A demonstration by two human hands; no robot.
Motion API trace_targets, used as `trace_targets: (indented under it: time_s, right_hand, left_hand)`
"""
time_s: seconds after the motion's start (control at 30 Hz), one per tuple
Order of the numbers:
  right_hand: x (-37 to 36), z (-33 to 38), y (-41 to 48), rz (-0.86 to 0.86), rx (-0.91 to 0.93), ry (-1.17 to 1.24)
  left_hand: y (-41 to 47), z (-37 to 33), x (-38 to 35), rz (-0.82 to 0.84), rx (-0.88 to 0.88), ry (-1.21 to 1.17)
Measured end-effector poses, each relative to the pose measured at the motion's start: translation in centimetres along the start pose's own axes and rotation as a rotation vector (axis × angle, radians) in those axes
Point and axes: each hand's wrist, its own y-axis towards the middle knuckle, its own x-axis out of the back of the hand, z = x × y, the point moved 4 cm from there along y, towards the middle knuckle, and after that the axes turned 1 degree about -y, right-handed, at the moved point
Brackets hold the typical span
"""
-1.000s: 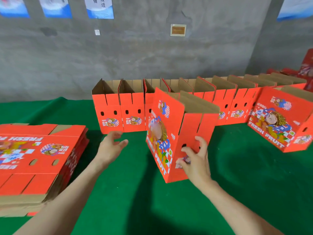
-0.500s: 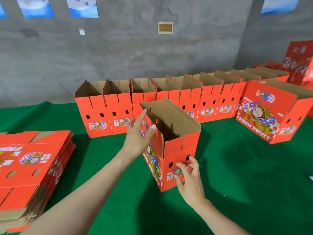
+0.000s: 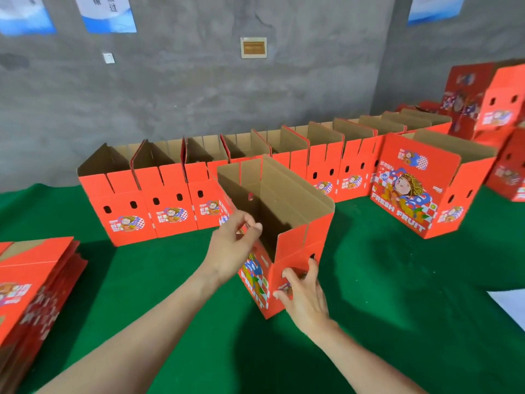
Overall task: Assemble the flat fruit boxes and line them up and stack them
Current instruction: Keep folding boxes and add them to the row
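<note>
Open fruit box (image 3: 295, 240) stands upright on the green cloth (image 3: 397, 280), centre of view, just in front of the back row and apart from it, top flaps up, brown inside showing, turned at an angle with a corner toward the camera. Left hand (image 3: 230, 251) is at the top rim of the box's printed long side, fingers curled over the edge and thumb under them, pinching it. Right hand (image 3: 305, 297) is not clamped: fingers (image 3: 314, 270) are spread and laid flat on the near end panel, tips at the two hand holes (image 3: 312, 255); can't tell if any tip goes into a hole. Back row of assembled boxes (image 3: 170, 200) runs side by side along the grey concrete wall (image 3: 199, 95), all open-topped, end panels facing out, from left of centre off toward the right. One more assembled box (image 3: 403, 189) sits skewed at the right end of that row, "FRESH FRUIT" face forward. Stack of flat boxes (image 3: 37, 280) lies at the left edge of the cloth, well apart from the hands. More red boxes (image 3: 500, 103) are piled at far right. Blue-and-white posters (image 3: 108, 15) and a small framed plaque (image 3: 253, 47) are on the wall. White sheet (image 3: 508, 305) pokes in at the right edge.
</note>
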Motion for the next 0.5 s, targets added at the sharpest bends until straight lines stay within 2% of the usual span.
trace_targets:
  time_s: [0.1,0.17,0.33,0.43,0.5]
  right_hand:
    - [2.5,-4.1,2.0,-0.067,-0.034,-0.052]
    - [4.4,-6.8,3.4,-0.11,-0.073,-0.076]
    - [8.4,-14.7,6.2,-0.201,-0.187,-0.125]
    - [10.4,-19.9,7.9,-0.207,-0.256,-0.145]
    - [11.8,-23.0,9.2,-0.206,-0.315,-0.13]
  left_hand:
    - [0.3,0.6,-4.0,0.225,-0.053,-0.122]
    - [0.2,3.0,-6.8,0.352,0.034,-0.014]
    - [-2.2,15.8,-9.8,0.581,0.436,0.684]
    - [-2.2,19.6,-9.4,0.762,0.483,1.105]
    - [-1.1,19.9,-9.7,0.809,0.471,1.205]
